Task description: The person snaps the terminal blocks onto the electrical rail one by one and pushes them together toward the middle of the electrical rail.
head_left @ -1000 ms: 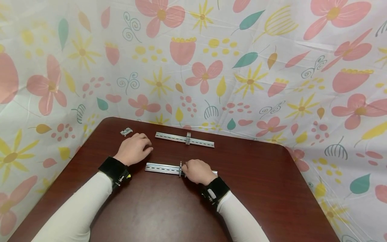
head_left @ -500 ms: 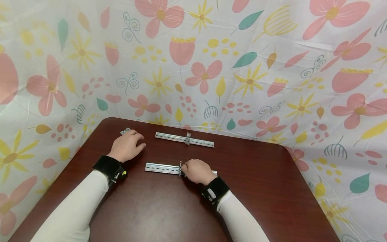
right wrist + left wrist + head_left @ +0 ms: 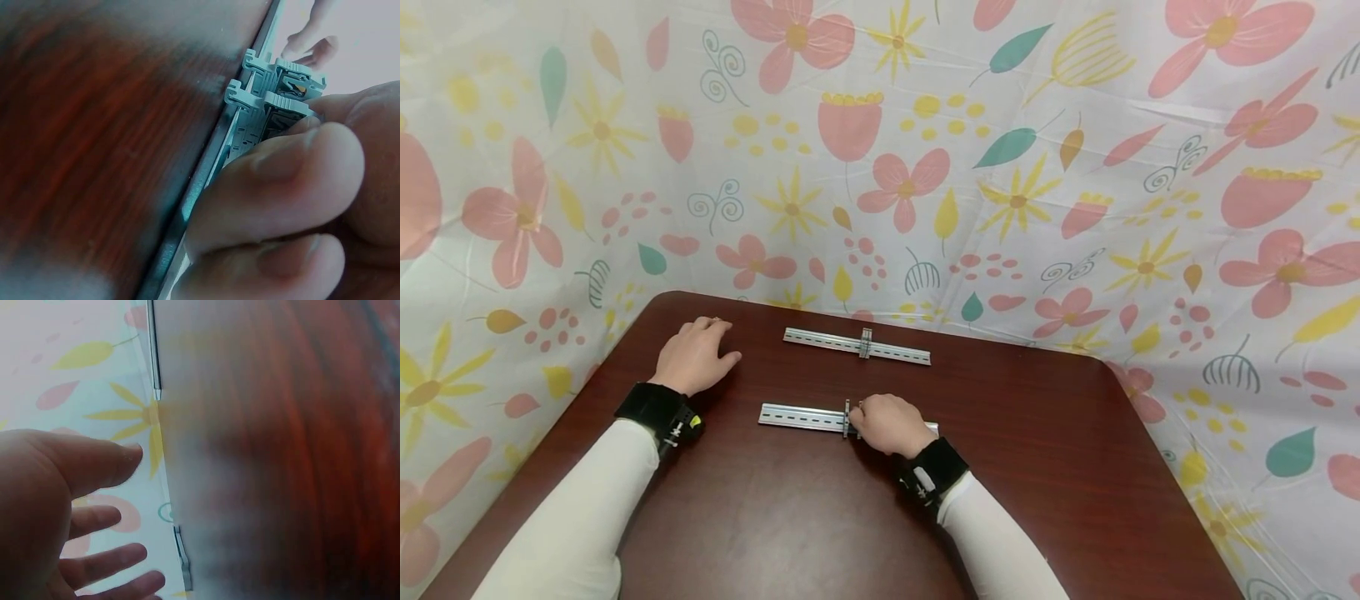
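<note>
My right hand [image 3: 891,423] is over the near slotted DIN rail [image 3: 801,417], fingers curled. In the right wrist view two grey terminal blocks stand side by side on the rail; my fingers pinch the nearer terminal block [image 3: 269,112], while the other terminal block [image 3: 284,80] stands just beyond it. At the table's back left, my left hand [image 3: 692,358] reaches out with spread fingers and holds nothing. A small grey piece [image 3: 182,559] lies on the table ahead of those fingers in the left wrist view; the hand hides it in the head view.
Farther back lies a second DIN rail [image 3: 823,337] with a grey terminal block piece [image 3: 866,342] around its middle. The dark red-brown table [image 3: 1037,467] has rounded back corners. A flowered curtain [image 3: 925,275] hangs right behind it.
My left hand has moved left and slightly away from me, covering the small grey piece at the back left in the head view. My right hand has stayed at the near rail.
</note>
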### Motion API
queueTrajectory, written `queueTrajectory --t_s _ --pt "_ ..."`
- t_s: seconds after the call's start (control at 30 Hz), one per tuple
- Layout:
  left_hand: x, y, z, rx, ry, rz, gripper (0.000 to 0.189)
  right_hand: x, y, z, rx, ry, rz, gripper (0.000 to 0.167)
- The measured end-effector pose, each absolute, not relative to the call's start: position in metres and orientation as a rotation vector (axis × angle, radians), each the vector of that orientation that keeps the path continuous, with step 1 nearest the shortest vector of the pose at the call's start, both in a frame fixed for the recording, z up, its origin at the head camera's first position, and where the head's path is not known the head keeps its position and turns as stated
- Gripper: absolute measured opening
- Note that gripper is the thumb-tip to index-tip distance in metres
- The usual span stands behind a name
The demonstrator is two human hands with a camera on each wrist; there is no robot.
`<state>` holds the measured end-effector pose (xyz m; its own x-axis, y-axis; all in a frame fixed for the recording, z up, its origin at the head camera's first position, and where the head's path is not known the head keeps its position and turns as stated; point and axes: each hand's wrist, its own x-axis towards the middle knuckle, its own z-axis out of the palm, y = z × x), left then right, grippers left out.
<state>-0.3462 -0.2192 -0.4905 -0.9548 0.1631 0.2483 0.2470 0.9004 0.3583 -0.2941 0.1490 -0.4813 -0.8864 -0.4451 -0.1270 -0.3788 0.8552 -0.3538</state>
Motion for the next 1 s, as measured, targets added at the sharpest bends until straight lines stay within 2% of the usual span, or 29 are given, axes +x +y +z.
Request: queueTrajectory --t_s 0.23,0.57,1.0 --pt "-0.348 -0.228 -0.491 -0.282 -2.891 -0.59 0.064 -0.294 0.148 -0.481 -0.63 2.823 -0.475 0.051" --pt "-0.351 -0.232 -0.489 -0.272 -3.052 -0.6 0.079 -0.295 0.148 -0.481 -0.628 2.821 -0.487 0.052" --pt "-0.352 -0.233 -0.49 -0.254 -3.045 -0.57 0.066 -0.295 0.147 -0.481 -0.661 2.849 -0.461 0.052"
